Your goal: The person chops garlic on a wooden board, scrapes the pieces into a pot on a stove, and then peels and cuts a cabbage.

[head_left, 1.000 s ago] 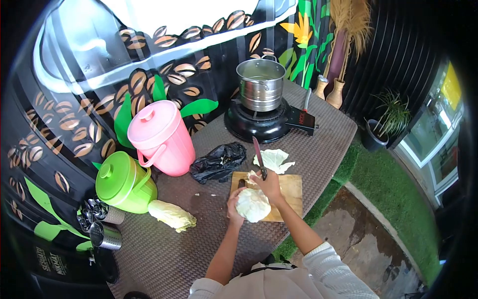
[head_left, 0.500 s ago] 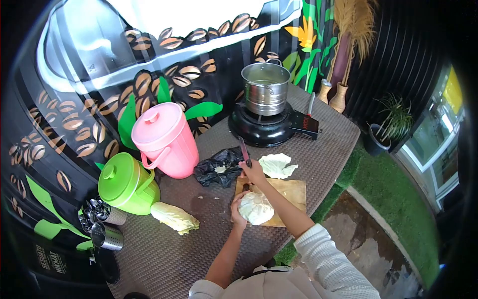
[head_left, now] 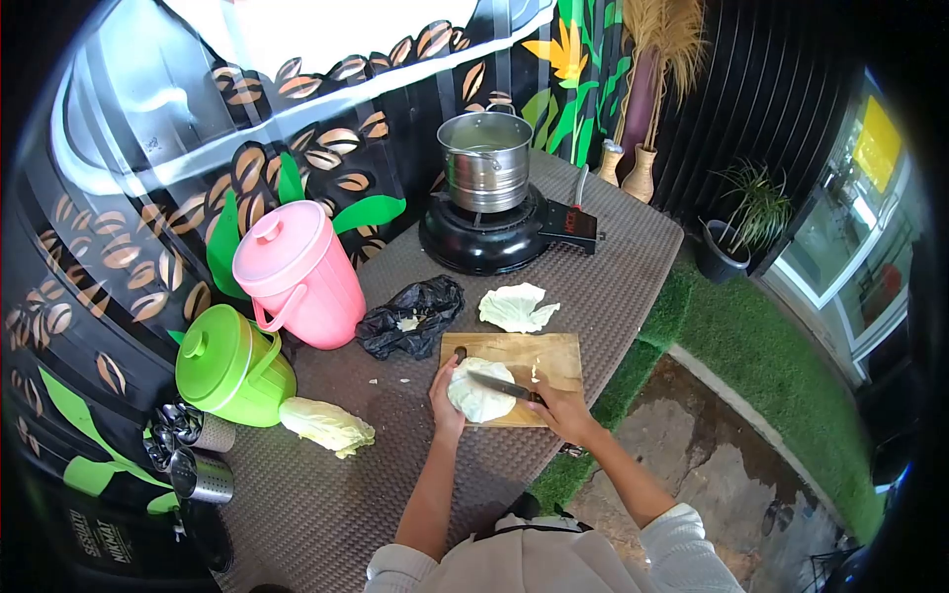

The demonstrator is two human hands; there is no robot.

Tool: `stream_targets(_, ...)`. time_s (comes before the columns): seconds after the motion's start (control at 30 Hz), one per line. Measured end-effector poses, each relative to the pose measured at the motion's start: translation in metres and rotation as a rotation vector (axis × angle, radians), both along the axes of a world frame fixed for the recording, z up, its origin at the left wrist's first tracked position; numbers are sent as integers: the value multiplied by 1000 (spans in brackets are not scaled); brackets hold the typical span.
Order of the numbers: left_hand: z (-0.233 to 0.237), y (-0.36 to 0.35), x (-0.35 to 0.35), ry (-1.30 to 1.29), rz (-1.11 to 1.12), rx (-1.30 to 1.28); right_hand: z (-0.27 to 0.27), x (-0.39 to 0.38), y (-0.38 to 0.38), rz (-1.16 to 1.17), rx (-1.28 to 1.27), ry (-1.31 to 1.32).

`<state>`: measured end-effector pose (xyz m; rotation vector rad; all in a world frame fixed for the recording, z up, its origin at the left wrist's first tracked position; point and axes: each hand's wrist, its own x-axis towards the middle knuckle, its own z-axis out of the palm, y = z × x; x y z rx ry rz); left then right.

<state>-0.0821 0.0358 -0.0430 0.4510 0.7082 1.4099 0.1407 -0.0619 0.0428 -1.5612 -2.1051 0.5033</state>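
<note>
A round pale cabbage [head_left: 478, 403] rests on the wooden cutting board [head_left: 554, 354]. My left hand [head_left: 447, 403] grips its left side, fingers curved along the edge. In my right hand [head_left: 563, 411] is a kitchen knife [head_left: 506, 385], held by the handle, its blade lying across the top of the cabbage and pointing left. A loose cabbage leaf [head_left: 518, 307] lies just behind the board. Small white scraps sit on the board near the knife.
A crumpled black plastic bag [head_left: 411, 318] lies behind left of the board. A napa cabbage [head_left: 326, 425] is farther left, near green [head_left: 247, 381] and pink [head_left: 311, 282] lidded jugs. At the back, a steel pot [head_left: 484, 168] stands on a black stove [head_left: 484, 242].
My right hand has come back from beyond the board to its right side, bringing the knife from upright down onto the cabbage. My left hand stays on the cabbage. The view has shifted slightly.
</note>
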Motion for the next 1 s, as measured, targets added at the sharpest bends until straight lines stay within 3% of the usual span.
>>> stream_targets(0.13, 17, -6, 2, 28, -36, -62, 4, 0, -7, 14, 120, -64)
stream_targets(0.27, 17, -8, 0, 33, -125, -13, 11, -3, -8, 36, 60, -108)
stream_targets(0.73, 9, -3, 0, -47, -88, -58, -2, 6, 0, 121, 6, -124)
stream_targets(0.93, -9, -3, 0, -54, -96, 68, -9, -5, -10, -48, 8, -157)
stream_targets(1.0, -5, -5, 1, -84, -95, 165, -9, -11, -14, -237, 135, 7)
